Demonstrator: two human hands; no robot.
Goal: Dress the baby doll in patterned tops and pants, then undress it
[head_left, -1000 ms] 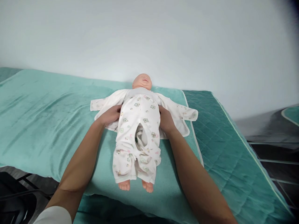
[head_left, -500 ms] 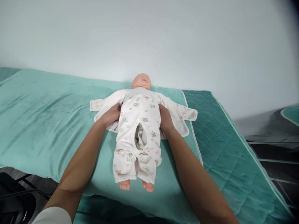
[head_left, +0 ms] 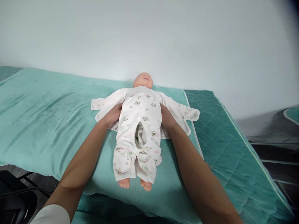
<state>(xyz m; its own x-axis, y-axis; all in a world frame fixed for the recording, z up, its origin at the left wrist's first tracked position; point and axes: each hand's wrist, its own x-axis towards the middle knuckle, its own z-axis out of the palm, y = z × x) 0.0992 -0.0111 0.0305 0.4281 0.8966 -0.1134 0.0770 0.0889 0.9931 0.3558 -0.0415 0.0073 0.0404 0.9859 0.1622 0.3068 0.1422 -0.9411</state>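
A baby doll [head_left: 143,81] lies on its back with its head by the wall and its feet towards me. White printed baby trousers [head_left: 133,115] cover its legs and belly, with an opening at the crotch. Beneath it a white baby jacket [head_left: 175,109] is spread, sleeves out to both sides. My left hand [head_left: 115,115] reaches in at the left side of the trousers' waist, its fingers hidden under the cloth and doll. On the opposite side my right hand [head_left: 166,117] does the same, fingers also out of sight.
A light green blanket [head_left: 46,124] lies under the doll, over a darker quilted cover [head_left: 224,143]. The white wall [head_left: 149,37] stands directly behind the head. A black chair [head_left: 14,199] is at the lower left.
Both hands stay at the doll's sides, with the right reaching slightly deeper beneath it. The doll's feet have shifted slightly left, and the view has moved a little.
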